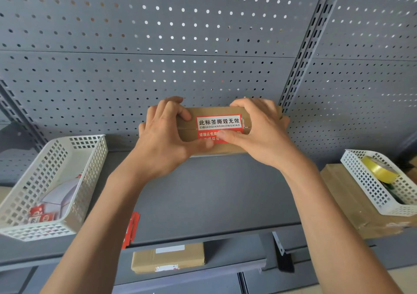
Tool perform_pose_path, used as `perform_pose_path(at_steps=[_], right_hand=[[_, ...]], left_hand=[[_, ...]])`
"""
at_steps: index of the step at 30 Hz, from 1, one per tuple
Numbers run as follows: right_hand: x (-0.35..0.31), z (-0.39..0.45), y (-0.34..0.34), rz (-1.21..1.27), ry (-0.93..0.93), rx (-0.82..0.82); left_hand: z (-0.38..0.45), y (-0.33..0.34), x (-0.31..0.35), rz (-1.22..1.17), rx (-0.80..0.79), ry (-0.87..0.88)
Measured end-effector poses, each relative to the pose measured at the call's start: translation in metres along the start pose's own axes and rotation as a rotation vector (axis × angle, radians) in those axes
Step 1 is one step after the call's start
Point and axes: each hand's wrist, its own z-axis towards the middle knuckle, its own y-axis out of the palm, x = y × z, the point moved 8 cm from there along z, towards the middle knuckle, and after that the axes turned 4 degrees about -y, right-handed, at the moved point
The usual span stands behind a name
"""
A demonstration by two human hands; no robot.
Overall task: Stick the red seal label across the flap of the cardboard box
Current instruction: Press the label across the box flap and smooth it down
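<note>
A small brown cardboard box (194,135) is held up in front of the grey pegboard, above the shelf. A red seal label (218,123) with a white strip of black characters lies over the flap seam on the face turned toward me. My left hand (164,140) grips the box's left end, fingers over the top edge and thumb under the label. My right hand (259,133) grips the right end, its thumb pressing on the label's lower half, which hides part of the red text.
A white mesh basket (90,165) at left holds red labels and backing paper. A strip of red labels (130,228) lies on the grey shelf (214,194). At right, another white basket (370,181) with yellow tape (379,168) sits on a large brown box (347,199). A flat cardboard box (168,257) lies on the lower shelf.
</note>
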Motion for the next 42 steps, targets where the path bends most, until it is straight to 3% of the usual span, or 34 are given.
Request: perform_pose_path(at_steps=[7,12,15,20,29,42], right_hand=[[0.0,-0.003,-0.001,0.01,-0.054,-0.037],[-0.001,-0.005,0.0,-0.022,-0.053,-0.134],[0.001,-0.003,-0.001,0.045,-0.026,-0.063],[0.001,-0.004,0.003,-0.056,0.003,-0.013],[-0.002,-0.005,-0.002,0.004,-0.06,-0.095],[0.012,-0.005,-0.001,0.179,0.017,-0.263]], left_hand=[[-0.005,0.002,0.009,0.124,0.264,-0.048],[-0.001,0.002,0.006,0.156,0.186,-0.027],[-0.001,0.003,0.006,0.176,0.136,-0.014],[-0.002,0.005,0.007,0.197,0.066,-0.005],[-0.003,0.005,0.007,0.204,0.177,-0.035],[0.0,0.002,0.0,0.061,0.07,0.01]])
